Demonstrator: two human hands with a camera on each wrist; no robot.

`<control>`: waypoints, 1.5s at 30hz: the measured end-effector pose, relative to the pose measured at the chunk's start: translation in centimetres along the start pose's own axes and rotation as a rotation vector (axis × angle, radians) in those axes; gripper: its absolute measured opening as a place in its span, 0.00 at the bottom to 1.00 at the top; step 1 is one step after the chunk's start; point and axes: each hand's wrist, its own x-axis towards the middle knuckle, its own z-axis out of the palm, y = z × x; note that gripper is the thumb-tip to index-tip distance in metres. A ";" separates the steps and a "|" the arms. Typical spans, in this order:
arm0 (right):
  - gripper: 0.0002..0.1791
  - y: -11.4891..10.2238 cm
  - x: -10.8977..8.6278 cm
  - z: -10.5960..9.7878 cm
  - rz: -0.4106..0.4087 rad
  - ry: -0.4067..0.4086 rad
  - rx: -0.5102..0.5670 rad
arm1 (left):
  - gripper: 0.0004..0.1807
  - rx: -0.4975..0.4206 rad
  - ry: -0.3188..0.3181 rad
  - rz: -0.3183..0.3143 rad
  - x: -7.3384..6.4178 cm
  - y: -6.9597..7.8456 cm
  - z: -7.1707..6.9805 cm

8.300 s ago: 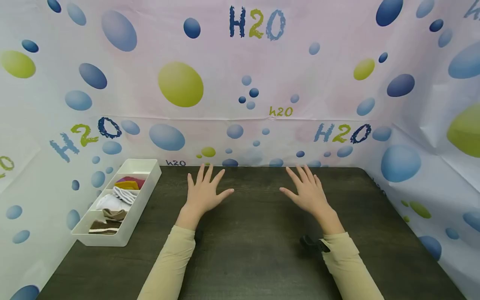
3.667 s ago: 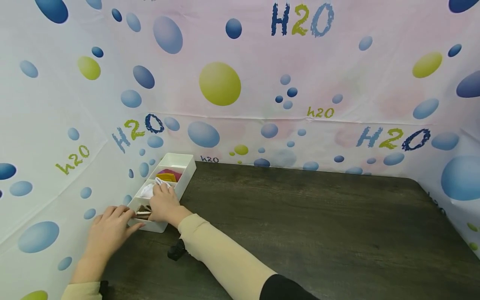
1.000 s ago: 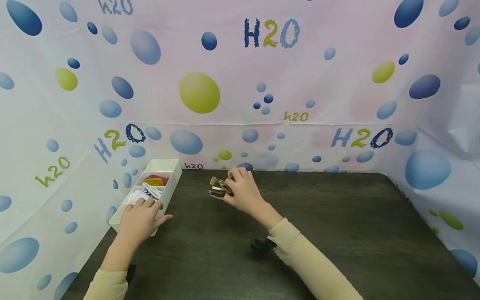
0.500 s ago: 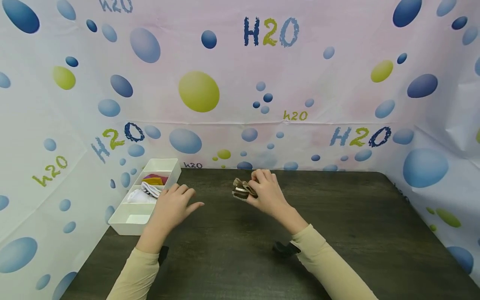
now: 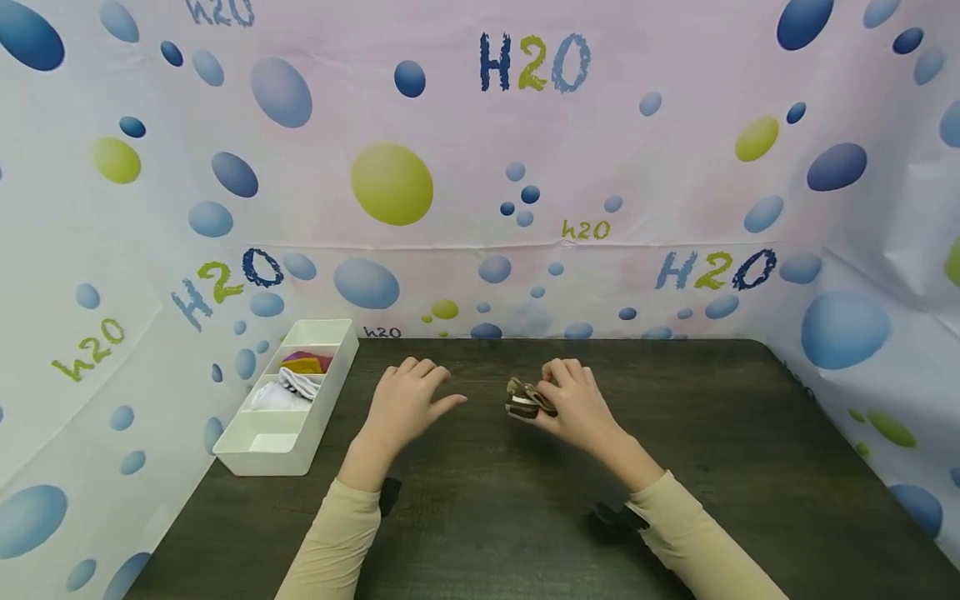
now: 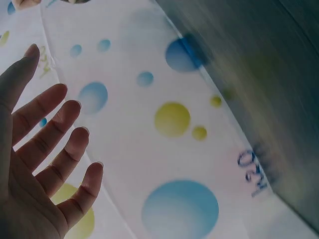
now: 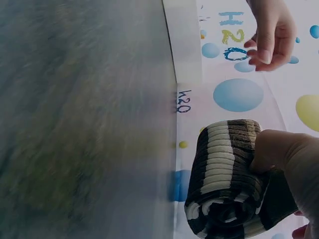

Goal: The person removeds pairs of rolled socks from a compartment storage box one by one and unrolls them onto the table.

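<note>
My right grip (image 5: 581, 410) clamped on striped sock bundle (image 7: 219, 164), pinched at side, probably so roll stays coiled. Bundle between my 2 grips, nearer right. My left grip (image 5: 403, 407) relaxed apart, holding nothing. White tray (image 5: 319, 417) left of left grip, apparently partitioned to keep white socks (image 5: 276, 397) and coloured socks (image 5: 303, 365) apart. Dark tabletop (image 5: 480, 533) below both grips; H2O-printed bubble sheet (image 5: 465, 125) beyond and either side.

A creased, pale pinkish-white sheet (image 5: 465, 125) printed with blue and lime-green round dots (image 5: 392, 184) and H2O lettering (image 5: 495, 63) borders the far edge and both sides of a dark wood-grain tabletop (image 5: 487, 525).
</note>
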 end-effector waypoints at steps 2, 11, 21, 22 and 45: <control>0.12 0.3 -0.4 -0.1 -0.014 -0.008 -0.008 | 0.19 -0.018 0.001 0.008 0.4 0.7 0.3; 0.11 1.4 -2.7 -1.2 0.004 -0.113 -0.054 | 0.19 -0.086 0.006 0.082 2.1 3.5 1.6; 0.14 2.5 -4.1 -1.7 0.092 -0.285 -0.092 | 0.21 -0.135 -0.067 0.078 4.0 6.3 3.3; 0.13 2.5 -4.1 -1.8 0.108 -0.295 -0.090 | 0.21 -0.149 -0.073 0.076 4.3 6.6 3.3; 0.19 4.6 -4.9 -3.3 0.269 -0.420 0.141 | 0.15 -0.134 -0.427 0.144 4.4 11.4 5.6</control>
